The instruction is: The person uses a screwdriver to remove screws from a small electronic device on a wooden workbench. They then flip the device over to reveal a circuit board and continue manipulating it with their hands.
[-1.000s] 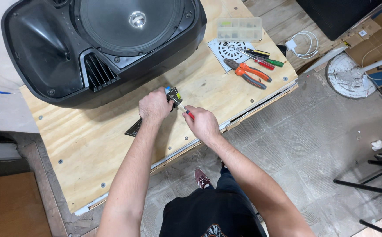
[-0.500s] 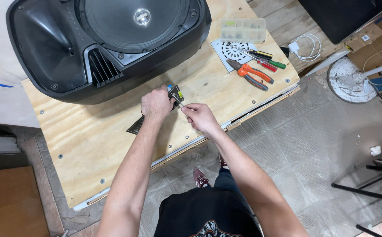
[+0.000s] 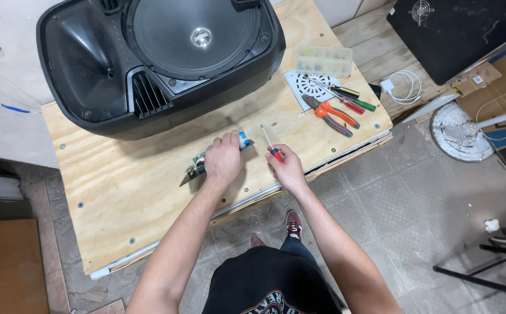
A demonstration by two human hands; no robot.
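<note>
Workshop floor of grey tiles; a plywood table stands across it, seen from above.

Item, nearest: my left hand, palm down, fingers curled over a small circuit board lying flat on the table near its front edge. A green corner and a metal tab show at the left of the hand, a blue part at the right.

Item: my right hand, just beside the left, fingers pinched round the red handle of a screwdriver. The blade points up and away and is clear of the board.

Item, farther right: orange-handled pliers, two more screwdrivers, a round white grille, a clear parts box.

Item, farthest: a large black speaker lying on its back, cone bare.

Progress, as I judge it: the board is out of the speaker and under work; the speaker remains open, so refitting and closing are left.
</note>
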